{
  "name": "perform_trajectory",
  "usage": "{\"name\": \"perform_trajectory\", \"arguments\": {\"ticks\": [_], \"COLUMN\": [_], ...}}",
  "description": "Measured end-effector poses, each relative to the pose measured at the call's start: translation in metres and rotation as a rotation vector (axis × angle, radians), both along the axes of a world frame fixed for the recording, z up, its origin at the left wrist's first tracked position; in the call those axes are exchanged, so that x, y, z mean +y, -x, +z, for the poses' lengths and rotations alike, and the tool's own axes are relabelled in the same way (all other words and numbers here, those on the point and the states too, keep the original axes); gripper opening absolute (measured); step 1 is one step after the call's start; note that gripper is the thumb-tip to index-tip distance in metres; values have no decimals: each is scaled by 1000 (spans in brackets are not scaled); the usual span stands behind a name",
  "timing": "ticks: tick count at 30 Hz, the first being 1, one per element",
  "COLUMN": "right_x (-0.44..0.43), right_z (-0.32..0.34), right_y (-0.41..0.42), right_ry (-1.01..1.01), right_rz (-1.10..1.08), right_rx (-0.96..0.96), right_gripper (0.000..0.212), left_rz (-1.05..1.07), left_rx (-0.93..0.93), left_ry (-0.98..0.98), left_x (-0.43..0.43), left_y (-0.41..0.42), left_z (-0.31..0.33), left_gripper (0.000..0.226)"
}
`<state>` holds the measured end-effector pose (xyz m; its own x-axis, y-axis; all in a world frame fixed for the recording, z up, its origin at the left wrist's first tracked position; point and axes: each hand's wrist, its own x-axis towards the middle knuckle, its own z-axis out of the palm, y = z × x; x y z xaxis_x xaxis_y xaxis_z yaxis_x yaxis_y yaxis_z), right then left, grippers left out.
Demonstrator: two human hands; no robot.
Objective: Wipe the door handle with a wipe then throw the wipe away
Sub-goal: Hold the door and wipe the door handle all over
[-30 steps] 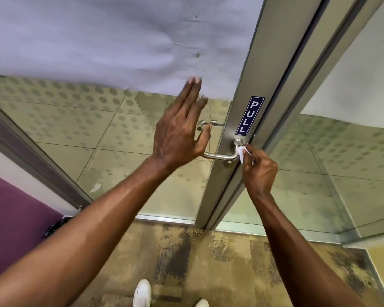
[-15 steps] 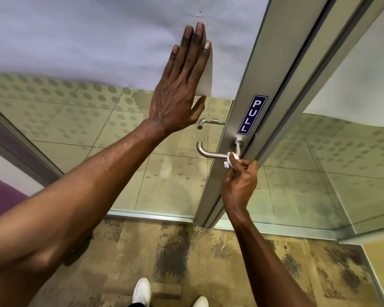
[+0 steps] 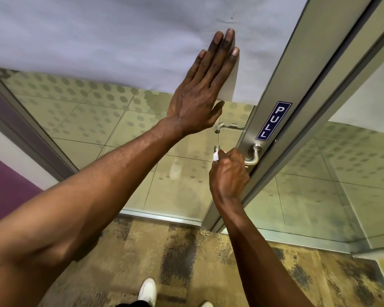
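Observation:
A brushed-metal lever door handle (image 3: 254,155) sticks out of the grey door frame below a blue PULL sign (image 3: 273,120). My right hand (image 3: 230,173) is closed around the lever's bar with a small white wipe (image 3: 216,156) pinched in it; only a corner of the wipe shows, near the lever's free end. My left hand (image 3: 204,89) lies flat, fingers spread, on the frosted band of the glass door (image 3: 98,36) above the handle.
A second lever (image 3: 227,127) shows through the glass on the door's far side. A fixed glass panel (image 3: 341,173) stands to the right of the frame. Patterned carpet (image 3: 186,262) and my white shoes (image 3: 148,291) are below. A purple wall (image 3: 2,185) is at left.
My left hand rose from beside the lever and pressed flat on the frosted glass. My right hand slid the wipe left along the lever, from its base to its free end.

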<state>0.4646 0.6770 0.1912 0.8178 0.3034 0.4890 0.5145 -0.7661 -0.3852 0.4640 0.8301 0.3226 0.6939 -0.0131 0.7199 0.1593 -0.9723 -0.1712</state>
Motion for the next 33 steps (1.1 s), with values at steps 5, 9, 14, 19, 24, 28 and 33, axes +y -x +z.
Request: {"name": "perform_trajectory", "arguments": {"ticks": [5, 9, 14, 19, 24, 28, 33], "right_x": [17, 6, -46, -91, -108, -118, -125], "right_z": [11, 10, -19, -15, -4, 1, 7], "right_y": [1, -1, -22, -65, -90, -113, -141], "right_ry": [149, 214, 88, 212, 364, 421, 458], "right_rz": [-31, -2, 36, 117, 293, 372, 467], "right_rx": [1, -11, 72, -31, -84, -154, -214], "right_gripper": [3, 14, 21, 21, 36, 41, 52], "left_rz": [5, -8, -19, -7, -3, -10, -6], "left_rx": [1, -13, -30, -43, -54, -53, -65], "left_ry": [5, 37, 58, 92, 124, 124, 120], "left_x": [-1, -5, -7, -14, -20, -19, -21], "left_y": [0, -1, -2, -6, -9, -7, -7], "left_z": [0, -1, -1, -2, -3, -2, -2], "left_gripper": [103, 104, 107, 111, 111, 110, 110]}}
